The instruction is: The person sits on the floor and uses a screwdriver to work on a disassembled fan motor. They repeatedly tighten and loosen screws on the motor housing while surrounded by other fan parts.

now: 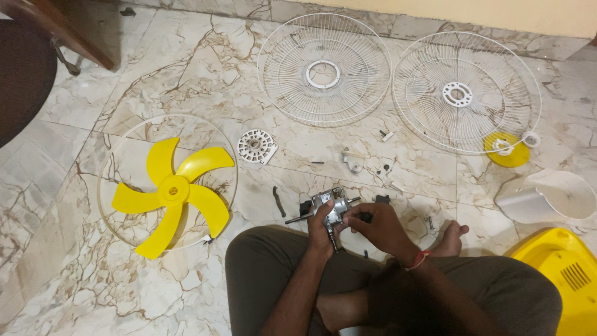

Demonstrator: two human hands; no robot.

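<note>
Gripping the fan motor (331,208), left hand (320,225) and right hand (373,225) clamp its sides.

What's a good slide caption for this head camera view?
Both hands, left hand and right hand, hold a metal fan motor beside a yellow five-bladed fan blade.

The fan motor (331,210) is half covered by the left hand (320,229) and right hand (376,225), so its underside stays unseen. The yellow housing (563,280) and dark chair (22,74) run off the frame's edges. Small dark parts (380,168) on the floor (62,261) are too tiny to identify.
</note>
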